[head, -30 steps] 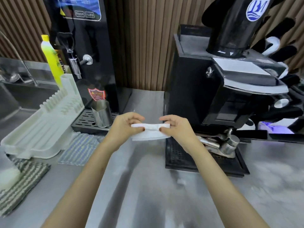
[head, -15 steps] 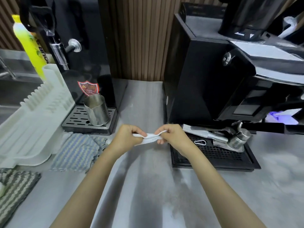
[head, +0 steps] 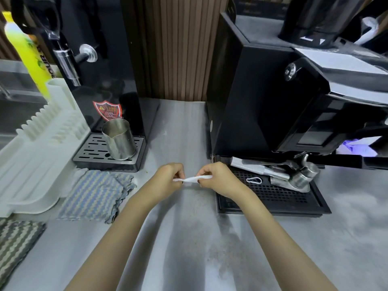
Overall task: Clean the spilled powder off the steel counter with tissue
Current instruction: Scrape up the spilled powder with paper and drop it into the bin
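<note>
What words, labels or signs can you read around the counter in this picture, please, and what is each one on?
"OUR": part of a word on the yellow bottle; the rest is hidden.
Red shield sticker on the black dispenser: print too small to read.
White marks on the dark hopper: cut off, unreadable.

Two bare forearms extend forward from the lower edge of the head view, angling inward toward each other. The left hand [head: 168, 180] and right hand [head: 219, 179] are held close together, backs up, without touching. The fingers of both are curled under, and each hand pinches one end of a thin, twisted strip of white tissue [head: 196, 179] held between them. Both wrists look straight and level.
</note>
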Available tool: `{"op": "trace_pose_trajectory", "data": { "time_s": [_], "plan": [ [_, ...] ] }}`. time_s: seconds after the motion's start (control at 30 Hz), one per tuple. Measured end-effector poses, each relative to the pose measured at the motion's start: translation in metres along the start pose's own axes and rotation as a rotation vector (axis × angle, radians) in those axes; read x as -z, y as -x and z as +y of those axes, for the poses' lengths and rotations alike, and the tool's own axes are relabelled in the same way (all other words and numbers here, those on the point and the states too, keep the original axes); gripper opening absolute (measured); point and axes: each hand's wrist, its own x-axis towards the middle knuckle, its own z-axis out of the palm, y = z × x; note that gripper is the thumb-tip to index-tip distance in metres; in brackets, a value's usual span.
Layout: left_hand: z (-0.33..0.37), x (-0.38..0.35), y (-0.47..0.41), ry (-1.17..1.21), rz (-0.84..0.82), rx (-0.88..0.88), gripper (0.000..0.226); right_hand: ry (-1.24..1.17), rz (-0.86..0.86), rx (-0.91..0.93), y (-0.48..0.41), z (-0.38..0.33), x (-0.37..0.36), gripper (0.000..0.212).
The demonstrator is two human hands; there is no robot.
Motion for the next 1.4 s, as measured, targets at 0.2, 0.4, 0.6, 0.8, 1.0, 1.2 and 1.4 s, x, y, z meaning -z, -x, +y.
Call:
{"op": "trace_pose_trajectory", "data": {
  "time_s": [0.2, 0.4, 0.6, 0.8, 1.0, 1.2, 1.4],
  "plan": [
    [-0.005, -0.001, -0.005, 0.214, 0.043, 0.088, 0.034, 0.019, 0.109, -0.015, -0.007, 0.01, -0.004, 0.016],
    [-0.013, 0.0, -0.014, 0.241, -0.038, 0.109, 0.027, 0.228, 0.196, 0.132, -0.017, 0.023, -0.008, 0.012],
    [-0.018, -0.017, -0.035, 0.065, 0.095, 0.102, 0.017, 0.557, 0.192, 0.208, -0.033, 0.035, -0.01, 0.025],
    [-0.035, -0.037, -0.043, -0.239, 0.087, -0.033, 0.019, 0.92, 0.022, 0.126, -0.046, 0.028, -0.019, 0.029],
    [-0.034, -0.05, -0.035, -0.25, 0.161, -0.084, 0.027, 1.042, -0.034, 0.114, -0.04, 0.016, -0.021, 0.026],
    [-0.045, -0.072, 0.009, -0.183, 0.162, -0.132, 0.024, 1.081, -0.171, 0.124, 0.001, 0.016, -0.039, 0.028],
    [-0.054, -0.08, 0.047, -0.233, 0.095, -0.289, 0.021, 1.119, -0.27, 0.124, 0.039, 0.008, -0.046, 0.036]
  ]
}}
